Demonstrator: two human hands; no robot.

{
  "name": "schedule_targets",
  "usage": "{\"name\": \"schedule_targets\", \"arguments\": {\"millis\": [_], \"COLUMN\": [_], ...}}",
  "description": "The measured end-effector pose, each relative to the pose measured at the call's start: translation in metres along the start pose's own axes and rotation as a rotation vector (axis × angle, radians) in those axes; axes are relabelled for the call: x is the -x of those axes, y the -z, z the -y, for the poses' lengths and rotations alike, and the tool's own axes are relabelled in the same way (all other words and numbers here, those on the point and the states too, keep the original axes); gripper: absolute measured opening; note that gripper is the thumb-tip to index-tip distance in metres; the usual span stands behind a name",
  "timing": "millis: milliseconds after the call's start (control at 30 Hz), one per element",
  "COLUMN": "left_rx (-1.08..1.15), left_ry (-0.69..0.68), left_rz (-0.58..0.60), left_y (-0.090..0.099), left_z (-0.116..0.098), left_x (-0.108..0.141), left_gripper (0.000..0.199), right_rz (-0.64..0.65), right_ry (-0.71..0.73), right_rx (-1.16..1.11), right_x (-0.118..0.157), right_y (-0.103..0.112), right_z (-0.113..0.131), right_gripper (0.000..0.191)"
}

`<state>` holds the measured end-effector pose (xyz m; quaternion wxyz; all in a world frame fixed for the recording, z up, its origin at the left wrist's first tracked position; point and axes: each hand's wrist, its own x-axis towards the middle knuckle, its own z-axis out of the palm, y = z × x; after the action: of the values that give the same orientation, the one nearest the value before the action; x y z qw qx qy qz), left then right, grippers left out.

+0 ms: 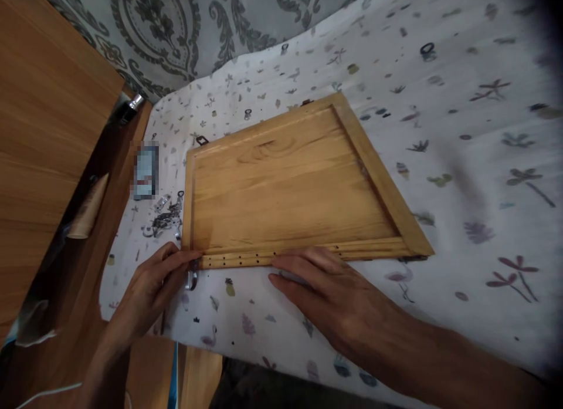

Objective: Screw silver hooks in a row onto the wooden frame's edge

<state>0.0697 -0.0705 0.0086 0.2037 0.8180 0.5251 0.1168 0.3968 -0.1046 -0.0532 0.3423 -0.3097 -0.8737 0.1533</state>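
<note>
A framed wooden panel [281, 186] lies on the patterned cloth, with small dark metal fittings along its far edge. A narrow wooden strip [233, 260] with several dark holes lies along its near edge. My left hand [156, 277] is closed at the strip's left end, index finger on top and thumb lower down. Beside those fingertips, a small shiny metal piece [191, 279] sticks out below the edge, partly hidden. Farther right, my right hand [321, 286] rests stretched fingers on the strip; its thumb is apart, just in front of the edge.
To the left, a heap of small metal hardware [167, 216] lies on the cloth [461, 162] near a blurred-out phone-like object [145, 171]. Wooden furniture [48, 104] borders the left side, with a tan cone-shaped item [88, 209] in its gap. Patterned fabric [246, 16] rises behind.
</note>
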Motion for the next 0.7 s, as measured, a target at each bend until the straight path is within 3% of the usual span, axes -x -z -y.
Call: {"name": "schedule_targets", "arguments": {"millis": [333,567,700], "left_rx": [-0.009,-0.034,0.002], "left_ry": [-0.002,0.115,0.239], "left_rz": [-0.029,-0.232,-0.409], "left_y": [0.0,0.008,0.014], "left_z": [0.0,-0.002,-0.009], "left_x": [0.001,0.011,0.018], "left_gripper": [0.031,0.026,0.03], "right_rz": [0.014,-0.032,-0.032], "right_ry": [-0.001,0.006,0.007], "right_rx": [0.016,0.022,0.039], "right_x": [-0.002,0.001,-0.004], "right_y": [0.002,-0.003,-0.004], "right_z": [0.0,-0.002,-0.002], "right_gripper": [0.05,0.045,0.043]}}
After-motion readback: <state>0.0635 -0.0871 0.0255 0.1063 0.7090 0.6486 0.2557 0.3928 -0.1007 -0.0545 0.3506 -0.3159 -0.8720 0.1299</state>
